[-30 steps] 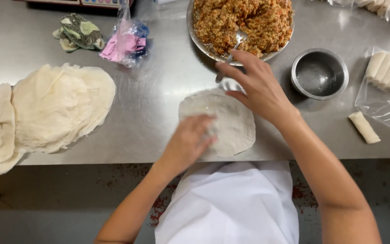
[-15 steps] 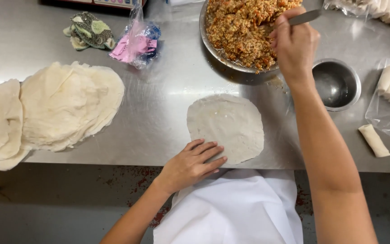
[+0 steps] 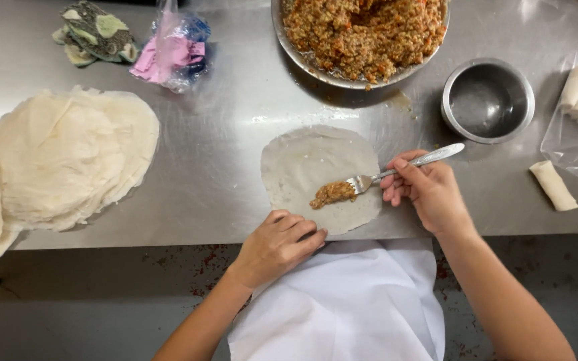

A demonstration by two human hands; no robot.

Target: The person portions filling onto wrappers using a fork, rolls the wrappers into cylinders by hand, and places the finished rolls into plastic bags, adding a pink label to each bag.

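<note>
Round pale wrapper (image 3: 316, 167) lies flat on the steel counter (image 3: 235, 134), left hand (image 3: 279, 244) pressing its 6 o'clock edge, right hand (image 3: 426, 190) gripping a metal fork (image 3: 403, 167) that places brown filling (image 3: 332, 194); rolling seems next.

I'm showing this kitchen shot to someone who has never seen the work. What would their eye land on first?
Most likely the round wrapper lying flat at the middle of the steel table, with a small heap of brown filling that the fork in the right hand is laying on it, while the left hand pins its near edge. Next, the big bowl of filling at the top and the stack of pale wrappers at left.
</note>
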